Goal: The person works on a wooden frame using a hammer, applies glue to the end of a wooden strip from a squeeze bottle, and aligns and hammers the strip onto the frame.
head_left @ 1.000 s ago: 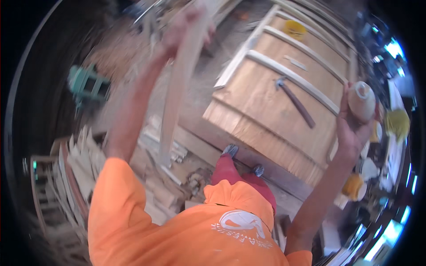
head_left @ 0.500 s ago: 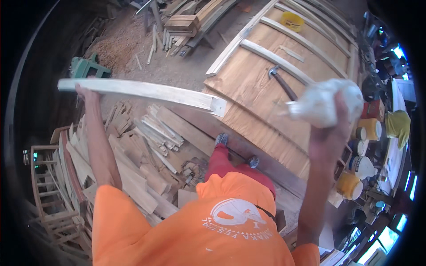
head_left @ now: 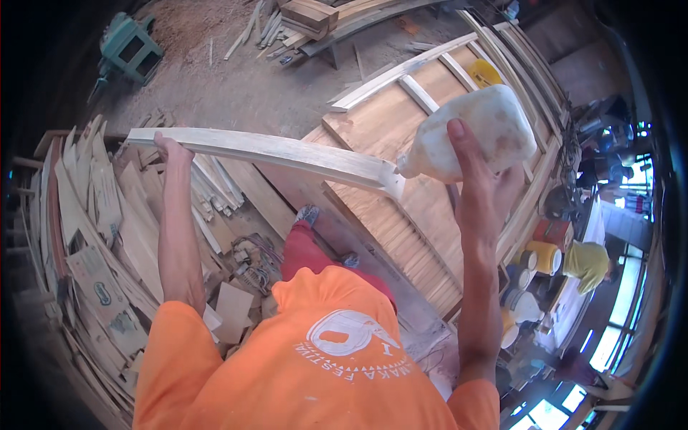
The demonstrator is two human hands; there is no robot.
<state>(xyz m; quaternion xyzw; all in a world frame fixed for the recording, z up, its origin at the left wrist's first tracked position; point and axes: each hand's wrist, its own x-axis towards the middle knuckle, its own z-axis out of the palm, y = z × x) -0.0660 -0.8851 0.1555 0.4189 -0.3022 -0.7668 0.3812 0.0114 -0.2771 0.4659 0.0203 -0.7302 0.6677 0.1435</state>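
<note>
My left hand (head_left: 173,145) is closed around a long pale wooden bar (head_left: 272,153) near its left end. The bar stretches across to the right, above the workbench. In my right hand (head_left: 481,161) is a whitish plastic bottle (head_left: 480,132) with brown stains, tilted so its nozzle points left. The nozzle sits at the bar's right end, touching or almost touching it. Below lies a plywood panel (head_left: 373,129) with pale wooden strips fixed on it. Whether any glue comes out of the nozzle cannot be made out.
A yellow tub (head_left: 484,73) stands on the panel's far side. Offcuts and boards (head_left: 136,215) fill the floor at my left. A green machine (head_left: 130,49) stands at the far left. Several paint containers (head_left: 542,256) line the right, near a person in a yellow shirt (head_left: 586,264).
The bottle has moved left and its nozzle has come to the bar's right end. The bar has shifted slightly right. My view has turned, and the hammer is now mostly hidden.
</note>
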